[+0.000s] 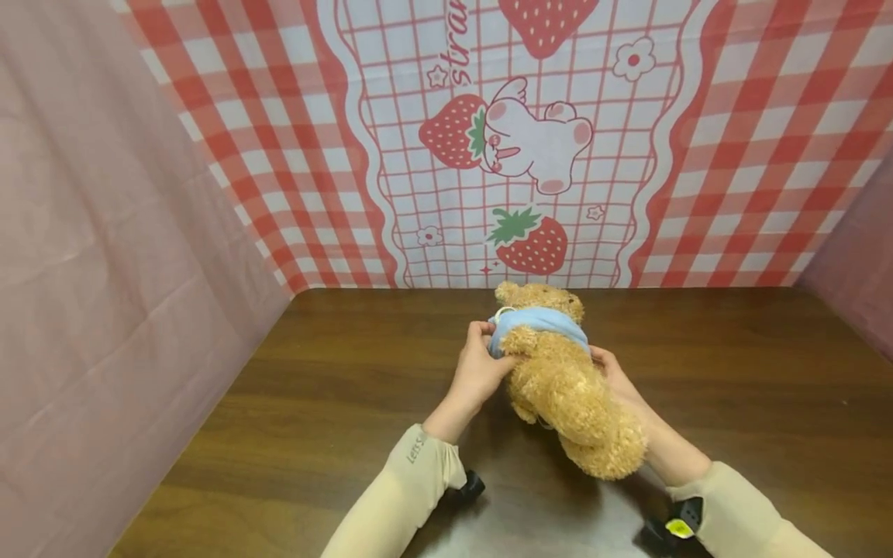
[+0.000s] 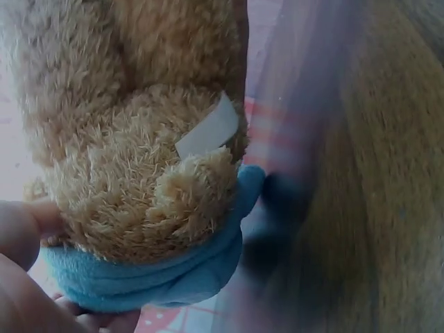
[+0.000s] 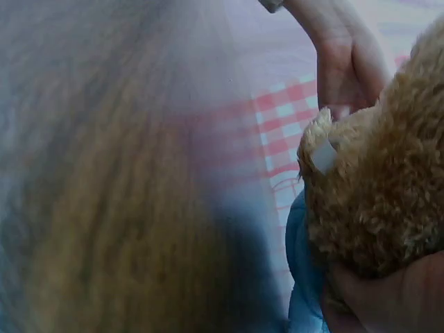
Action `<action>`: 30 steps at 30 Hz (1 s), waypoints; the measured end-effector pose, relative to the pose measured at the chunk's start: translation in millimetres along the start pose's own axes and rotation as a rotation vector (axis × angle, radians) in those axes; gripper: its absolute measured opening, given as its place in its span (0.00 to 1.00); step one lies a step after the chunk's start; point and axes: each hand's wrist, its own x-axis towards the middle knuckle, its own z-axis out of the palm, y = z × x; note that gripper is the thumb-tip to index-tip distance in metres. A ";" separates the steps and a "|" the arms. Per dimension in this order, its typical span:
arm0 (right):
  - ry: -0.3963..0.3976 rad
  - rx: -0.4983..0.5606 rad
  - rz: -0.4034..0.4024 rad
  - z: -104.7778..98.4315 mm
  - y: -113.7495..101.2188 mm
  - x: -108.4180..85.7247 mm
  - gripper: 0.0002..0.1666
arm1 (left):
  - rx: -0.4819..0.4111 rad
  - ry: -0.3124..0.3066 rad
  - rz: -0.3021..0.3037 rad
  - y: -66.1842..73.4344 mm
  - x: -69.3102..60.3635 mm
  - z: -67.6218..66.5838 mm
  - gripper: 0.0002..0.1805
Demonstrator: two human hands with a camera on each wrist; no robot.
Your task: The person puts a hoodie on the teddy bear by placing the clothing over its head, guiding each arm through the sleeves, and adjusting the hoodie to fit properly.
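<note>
Fingers (image 1: 480, 328) of left hand (image 1: 477, 373) and right hand (image 1: 622, 387) curled round the plush bear (image 1: 565, 391) (blue cloth (image 1: 543, 318) about its neck)

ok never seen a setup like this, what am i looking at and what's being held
No machine here, just someone's bare left hand and right hand. The wide picture comes from a head-worn camera looking forward and down; the two close-ups come from small black wrist cameras, one on each arm. Both hands grip a golden-brown, curly plush teddy bear from either side. A soft light-blue cloth band goes round it below the head, and a white tag shows in both wrist views. Under the hands is a dark brown wood-grain tabletop; whether the bear touches it is hard to tell. Behind is a strawberry-printed, red-and-white checked cloth.
</note>
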 end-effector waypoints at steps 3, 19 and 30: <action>0.131 0.002 0.103 29.6 -60.0 -22.5 0.34 | 0.128 0.056 0.027 4.3 -3.6 1.6 0.22; 0.371 -0.356 0.012 31.0 -71.2 -28.2 0.22 | 0.463 0.233 0.342 4.3 -17.7 15.1 0.13; 0.478 -0.353 -0.005 31.5 -76.4 -30.7 0.35 | -0.161 -0.253 0.106 16.4 -24.0 20.2 0.29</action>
